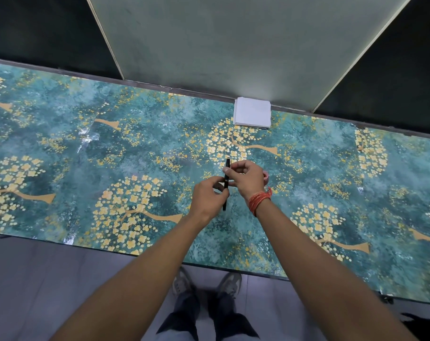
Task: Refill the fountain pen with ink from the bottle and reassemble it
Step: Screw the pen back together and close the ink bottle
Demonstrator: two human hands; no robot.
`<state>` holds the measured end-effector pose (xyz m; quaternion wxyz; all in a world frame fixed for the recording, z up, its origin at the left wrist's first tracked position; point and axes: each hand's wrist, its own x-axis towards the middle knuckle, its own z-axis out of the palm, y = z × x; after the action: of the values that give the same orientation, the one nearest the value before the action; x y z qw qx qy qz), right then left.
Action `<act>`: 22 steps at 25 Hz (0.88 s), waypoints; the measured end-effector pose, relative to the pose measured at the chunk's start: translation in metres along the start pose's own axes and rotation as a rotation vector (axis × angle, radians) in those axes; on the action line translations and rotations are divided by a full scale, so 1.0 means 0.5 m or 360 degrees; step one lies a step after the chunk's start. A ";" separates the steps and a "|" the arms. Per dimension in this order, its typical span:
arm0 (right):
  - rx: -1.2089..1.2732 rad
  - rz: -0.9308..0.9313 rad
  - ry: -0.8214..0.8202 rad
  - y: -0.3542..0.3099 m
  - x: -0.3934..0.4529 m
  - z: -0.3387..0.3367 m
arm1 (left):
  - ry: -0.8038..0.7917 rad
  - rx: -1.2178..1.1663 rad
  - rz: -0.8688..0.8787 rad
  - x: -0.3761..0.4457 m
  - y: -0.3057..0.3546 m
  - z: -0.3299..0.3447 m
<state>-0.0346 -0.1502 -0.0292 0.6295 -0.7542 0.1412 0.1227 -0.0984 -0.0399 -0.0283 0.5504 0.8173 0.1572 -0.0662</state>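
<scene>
Holding item: one black pen [226, 183], upright, above the table [61, 148], gripped at both ends. Left hand [209, 200] pinches the lower barrel; right hand [246, 177] pinches the upper part, fingers closed on it.

Risks, as judged: pulling the halves apart with a jerk could flick ink onto the patterned surface; a loose pinch could drop a part to the floor.

Containers: a pink object [266, 177] shows behind the right wrist, mostly hidden; cannot tell if it is the ink bottle, nor its contents. White folded paper [253, 113] lies well apart, at the far edge.
</scene>
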 end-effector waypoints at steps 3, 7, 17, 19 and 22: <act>-0.0083 0.0039 0.0060 0.006 0.007 0.010 | -0.0018 0.0047 0.0008 0.012 -0.003 0.002; -0.0353 0.0079 0.0169 0.009 0.024 0.024 | -0.0045 0.0066 0.0010 0.050 0.003 0.006; -0.1068 0.0187 0.0344 -0.032 0.127 0.032 | -0.0201 0.0682 0.0091 0.188 0.050 0.046; -0.1134 0.0217 0.0329 -0.028 0.138 0.037 | -0.0203 0.0710 0.0045 0.196 0.044 0.053; -0.1202 0.0205 0.0314 -0.027 0.147 0.046 | -0.0196 0.0723 0.0029 0.208 0.041 0.052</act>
<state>0.0387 -0.1294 -0.0475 0.2821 -0.9304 0.1929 0.1322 0.0081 -0.0519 -0.0496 0.3614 0.9160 0.0970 -0.1447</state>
